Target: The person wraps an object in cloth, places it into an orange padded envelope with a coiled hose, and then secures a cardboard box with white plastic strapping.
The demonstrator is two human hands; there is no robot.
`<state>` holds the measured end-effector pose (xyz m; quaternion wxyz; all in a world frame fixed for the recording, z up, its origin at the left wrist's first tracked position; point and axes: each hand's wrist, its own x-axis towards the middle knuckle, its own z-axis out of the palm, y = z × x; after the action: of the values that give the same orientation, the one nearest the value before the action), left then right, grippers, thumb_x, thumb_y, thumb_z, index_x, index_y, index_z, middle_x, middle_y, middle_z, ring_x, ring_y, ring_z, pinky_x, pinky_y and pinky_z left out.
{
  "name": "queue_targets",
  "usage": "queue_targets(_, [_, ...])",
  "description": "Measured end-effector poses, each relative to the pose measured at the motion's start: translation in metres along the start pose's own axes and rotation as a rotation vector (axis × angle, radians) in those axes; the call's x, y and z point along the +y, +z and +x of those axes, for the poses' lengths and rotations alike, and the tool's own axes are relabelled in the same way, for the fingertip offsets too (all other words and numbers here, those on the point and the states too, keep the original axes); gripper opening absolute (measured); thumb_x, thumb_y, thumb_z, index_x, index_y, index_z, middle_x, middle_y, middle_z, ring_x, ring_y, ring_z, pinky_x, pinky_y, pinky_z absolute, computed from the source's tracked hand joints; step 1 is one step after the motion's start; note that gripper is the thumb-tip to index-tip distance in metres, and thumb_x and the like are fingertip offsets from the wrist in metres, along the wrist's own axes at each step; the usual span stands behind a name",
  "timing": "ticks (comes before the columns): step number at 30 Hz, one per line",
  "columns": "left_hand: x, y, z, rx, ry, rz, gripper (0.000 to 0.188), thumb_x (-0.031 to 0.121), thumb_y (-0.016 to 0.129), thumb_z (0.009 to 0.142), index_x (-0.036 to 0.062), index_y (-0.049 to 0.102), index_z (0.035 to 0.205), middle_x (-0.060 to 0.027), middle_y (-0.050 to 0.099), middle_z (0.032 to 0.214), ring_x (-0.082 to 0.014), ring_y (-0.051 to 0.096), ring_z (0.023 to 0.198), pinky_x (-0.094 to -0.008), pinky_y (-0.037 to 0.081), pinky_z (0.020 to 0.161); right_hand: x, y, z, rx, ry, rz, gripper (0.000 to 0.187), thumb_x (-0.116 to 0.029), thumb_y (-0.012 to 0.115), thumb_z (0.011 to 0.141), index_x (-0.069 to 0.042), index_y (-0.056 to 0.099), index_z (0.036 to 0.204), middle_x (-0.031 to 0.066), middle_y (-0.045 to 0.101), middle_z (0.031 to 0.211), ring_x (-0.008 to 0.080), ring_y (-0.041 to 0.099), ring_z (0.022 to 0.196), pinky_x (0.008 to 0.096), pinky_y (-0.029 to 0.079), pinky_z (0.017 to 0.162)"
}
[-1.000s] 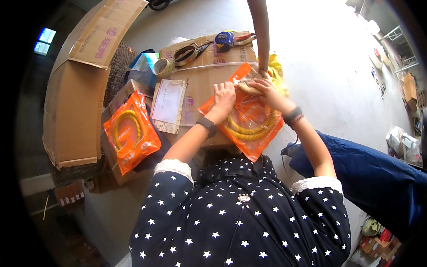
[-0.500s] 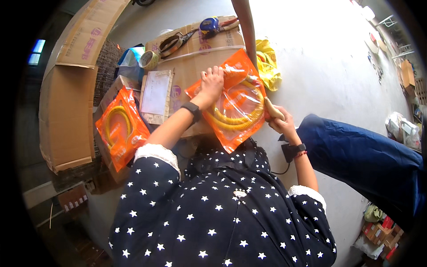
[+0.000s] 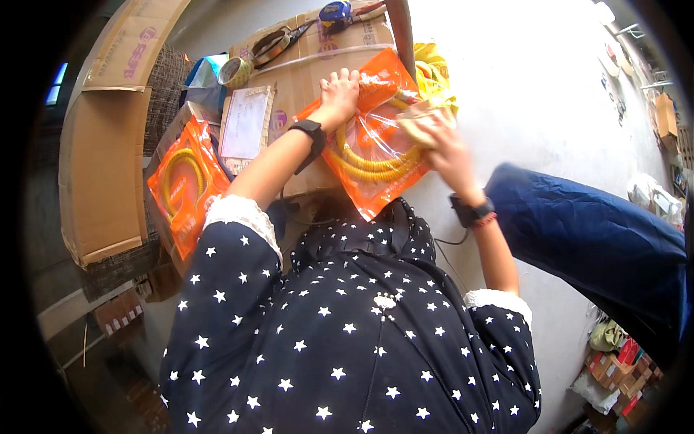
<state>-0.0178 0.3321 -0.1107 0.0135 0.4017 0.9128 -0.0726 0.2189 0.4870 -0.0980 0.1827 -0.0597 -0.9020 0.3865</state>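
A clear and orange plastic bag [image 3: 372, 137] lies on a cardboard box in front of me. Inside it is a coiled yellow ribbed hose [image 3: 383, 172] with a metal end near the top right. My left hand [image 3: 340, 94] presses on the bag's upper left part, its fingers curled against the orange plastic. A beige folded cloth [image 3: 413, 130] is gripped in my right hand [image 3: 452, 155], over the bag's right side. That hand is smeared by motion. To the left lies a second orange bag [image 3: 195, 137] with a similar yellow hose in it.
On the cardboard box [image 3: 300, 72] are a blue tape measure [image 3: 335, 16], scissors [image 3: 293, 36], rolls of tape [image 3: 233, 72] and a white paper pad [image 3: 246, 123]. A yellow bag [image 3: 431, 65] sits beyond. A large open carton [image 3: 108, 166] stands left, dark blue fabric [image 3: 578, 239] right.
My right hand has moved from the bag's right edge up and left with the cloth, onto the bag. My left hand stays on the bag. The whole view has shifted slightly.
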Motion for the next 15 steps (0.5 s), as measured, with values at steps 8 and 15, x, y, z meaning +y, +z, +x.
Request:
queue_targets(8, [0.005,-0.016,-0.007,-0.009,-0.01,-0.069,0.066,0.024,0.084,0.058,0.0088,0.046,0.111,-0.0106,0.052,0.11,-0.0303,0.052,0.108,-0.0463,0.045,0.084,0.007,0.043,-0.058,0.183,0.361,0.742,0.052,-0.002,0.048,0.08,0.0,0.046,0.132,0.0111,0.05,0.127,0.02,0.048,0.115,0.0318,0.037,0.099])
queue_targets(15, [0.002,-0.013,-0.004,-0.058,-0.019,-0.02,0.072,0.027,0.085,0.057,0.0077,0.044,0.113,-0.0114,0.05,0.113,-0.0307,0.051,0.109,-0.0453,0.046,0.084,0.076,0.0,-0.097,0.447,0.684,1.399,0.049,-0.01,0.047,0.086,0.0,0.039,0.133,0.0118,0.051,0.126,0.025,0.051,0.115,0.0379,0.038,0.102])
